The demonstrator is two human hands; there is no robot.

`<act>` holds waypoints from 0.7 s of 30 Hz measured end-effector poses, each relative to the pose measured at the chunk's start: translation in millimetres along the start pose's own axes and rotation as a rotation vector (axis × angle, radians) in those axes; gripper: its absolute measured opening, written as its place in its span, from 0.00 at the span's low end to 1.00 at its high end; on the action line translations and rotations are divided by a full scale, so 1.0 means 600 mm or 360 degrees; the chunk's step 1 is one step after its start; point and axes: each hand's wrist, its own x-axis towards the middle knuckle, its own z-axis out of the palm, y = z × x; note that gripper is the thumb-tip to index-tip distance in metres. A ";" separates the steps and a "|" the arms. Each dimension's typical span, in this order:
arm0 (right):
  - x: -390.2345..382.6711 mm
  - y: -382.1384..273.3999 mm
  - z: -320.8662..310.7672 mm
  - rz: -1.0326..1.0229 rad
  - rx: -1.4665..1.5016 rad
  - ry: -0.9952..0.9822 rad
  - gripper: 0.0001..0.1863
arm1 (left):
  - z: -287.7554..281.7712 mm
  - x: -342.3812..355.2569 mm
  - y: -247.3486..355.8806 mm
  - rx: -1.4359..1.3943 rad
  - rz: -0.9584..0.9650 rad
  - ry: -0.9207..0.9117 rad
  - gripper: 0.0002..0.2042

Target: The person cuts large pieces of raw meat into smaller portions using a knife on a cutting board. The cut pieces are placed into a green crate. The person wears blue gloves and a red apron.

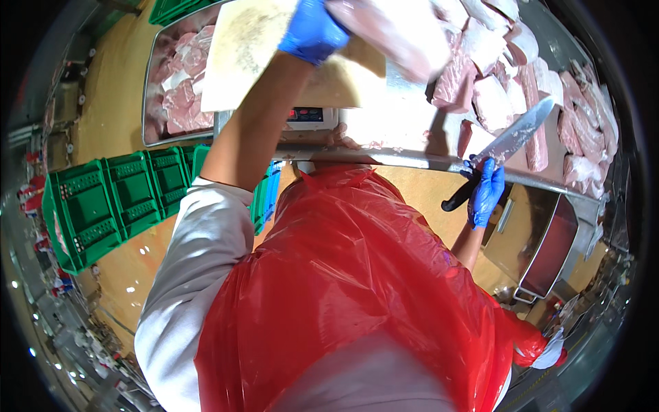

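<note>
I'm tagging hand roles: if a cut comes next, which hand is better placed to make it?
Probably the right hand: it holds the knife. The left hand has no knife and seems to grip a blurred slab of meat.

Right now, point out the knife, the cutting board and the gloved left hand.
Knife (pixel 516 134): head view, on the flat of the blade.
Cutting board (pixel 240 69): head view, on its bare top face.
Left hand (pixel 314 31): head view, on the back of the blue glove.
</note>
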 end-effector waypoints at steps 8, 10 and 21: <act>0.025 -0.063 0.149 0.0049 -0.0050 -0.0413 0.17 | -0.160 -0.087 0.079 0.0452 0.0371 -0.0068 0.14; 0.024 -0.091 0.189 0.0010 -0.0068 -0.0492 0.18 | -0.217 -0.086 0.091 0.1049 0.0085 0.0099 0.14; -0.044 -0.101 0.269 0.0025 -0.0640 -0.0537 0.13 | -0.202 -0.317 0.043 0.1851 0.0924 0.0758 0.20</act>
